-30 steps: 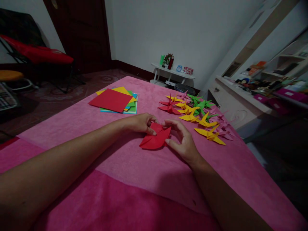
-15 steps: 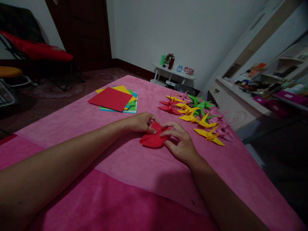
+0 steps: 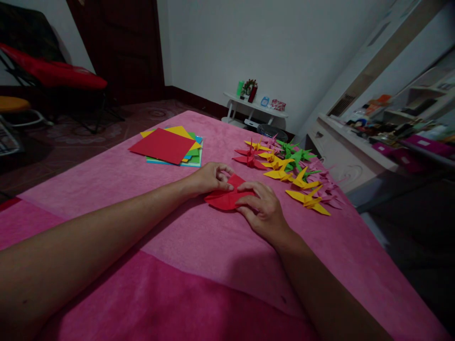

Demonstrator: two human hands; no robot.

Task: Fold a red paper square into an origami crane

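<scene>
A partly folded sheet of red origami paper (image 3: pixel 224 200) is between my two hands, over the middle of the pink cloth (image 3: pixel 185 227). My left hand (image 3: pixel 213 178) pinches its left upper part, thumb on top and fingers curled behind. From the right, my right hand (image 3: pixel 262 206) grips the paper's right side, its fingers bent over the top and the thumb at the near edge. Parts of the folds are hidden under the fingers.
Loose coloured paper squares (image 3: pixel 163 146), red on top, lie at the back left. Folded paper cranes in yellow (image 3: pixel 308 199), red (image 3: pixel 250 160), green (image 3: pixel 295 154) and pink (image 3: pixel 330 192) stand at the right. Beyond are a white shelf (image 3: pixel 259 105) and a cluttered dresser (image 3: pixel 355 147).
Both hands and the red paper have shifted slightly away from me. The paper's upper flap stands out more, and my right fingers cover more of its right side.
</scene>
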